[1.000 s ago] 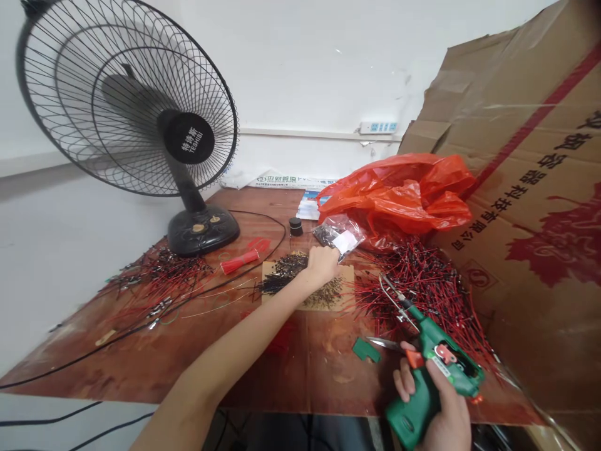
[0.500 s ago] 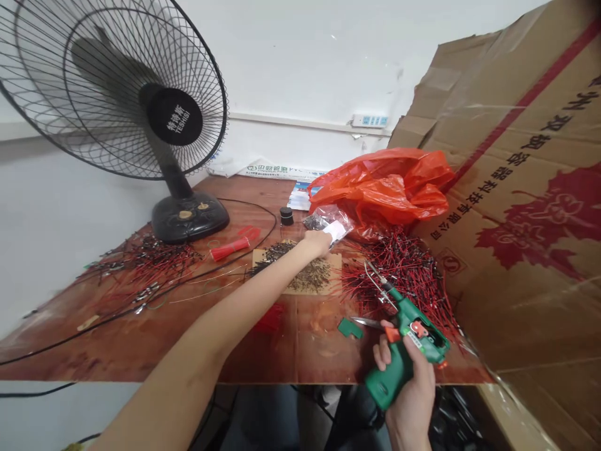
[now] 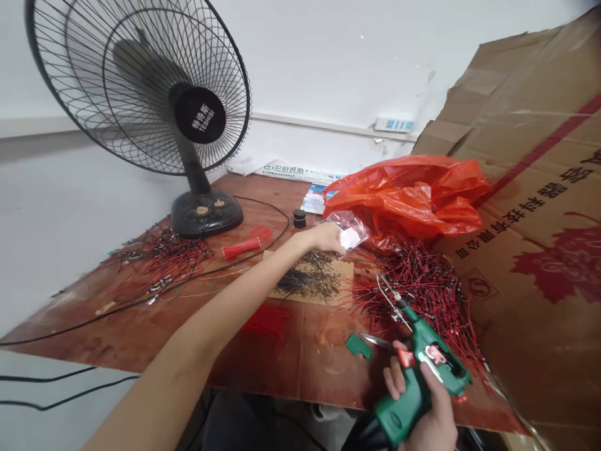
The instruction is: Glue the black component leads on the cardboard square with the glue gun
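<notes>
My left hand (image 3: 326,238) is stretched across the table, its fingers closed at a clear plastic bag (image 3: 354,230) with a white label. In my right hand (image 3: 434,401) is a green soldering gun (image 3: 413,376) with an orange-red trigger, its thin metal tip pointing up and left. Below my left forearm lies a cardboard sheet (image 3: 345,282) bearing many small dark-leaded parts (image 3: 310,275). A green plastic piece (image 3: 359,346) and a pointed metal blade (image 3: 375,341) lie left of the gun.
A black fan (image 3: 206,213) stands at the back left. Red and black wires (image 3: 422,288) are heaped at the right, beside an orange-red bag (image 3: 404,194) and a large carton (image 3: 539,250). More wires (image 3: 173,257) lie left, near a red bundle (image 3: 241,247) and a black cable.
The view has shifted, so most things appear further right. My left hand has moved slightly over the plastic bag, and more of the parts show beneath the forearm. The soldering gun is still held.
</notes>
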### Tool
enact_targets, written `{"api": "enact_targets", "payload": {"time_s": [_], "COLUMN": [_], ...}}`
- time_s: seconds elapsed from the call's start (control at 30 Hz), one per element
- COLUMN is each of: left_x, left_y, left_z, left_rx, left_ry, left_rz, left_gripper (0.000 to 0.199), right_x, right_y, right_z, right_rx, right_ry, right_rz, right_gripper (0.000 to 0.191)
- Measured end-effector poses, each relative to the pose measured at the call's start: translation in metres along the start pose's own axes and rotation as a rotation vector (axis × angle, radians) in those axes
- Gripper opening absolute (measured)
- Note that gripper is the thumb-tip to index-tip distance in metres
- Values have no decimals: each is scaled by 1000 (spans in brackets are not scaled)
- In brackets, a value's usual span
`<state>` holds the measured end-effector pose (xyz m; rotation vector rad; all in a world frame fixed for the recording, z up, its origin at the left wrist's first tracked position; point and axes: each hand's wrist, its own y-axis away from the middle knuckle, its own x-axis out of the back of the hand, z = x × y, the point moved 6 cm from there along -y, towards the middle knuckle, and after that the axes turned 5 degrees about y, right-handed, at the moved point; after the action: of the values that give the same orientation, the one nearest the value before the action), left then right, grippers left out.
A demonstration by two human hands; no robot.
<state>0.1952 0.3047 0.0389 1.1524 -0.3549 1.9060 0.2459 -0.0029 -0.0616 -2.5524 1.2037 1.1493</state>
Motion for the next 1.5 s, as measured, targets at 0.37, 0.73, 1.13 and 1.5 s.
{"api": "enact_targets", "payload": {"time_s": [0.37, 0.73, 1.13, 1.5], "left_x": [-16, -68, -67, -66], "left_y": [81, 123, 129, 131], "left_z": [7, -4, -15, -17], "left_rx": [-227, -320, -277, -312], "left_ry": [227, -316, -259, -290], "left_rz": [-16, 183, 210, 172], "left_gripper": [10, 20, 25, 22], "right_x": [-2, -8, -12, -13], "right_y": [3, 10, 9, 8], "right_z": [-5, -13, -13, -10], "right_rx": [16, 55, 129, 71], "right_ry": [25, 93, 161, 162], "right_rz": [98, 140, 125, 147], "right_gripper": [23, 24, 26, 24]}}
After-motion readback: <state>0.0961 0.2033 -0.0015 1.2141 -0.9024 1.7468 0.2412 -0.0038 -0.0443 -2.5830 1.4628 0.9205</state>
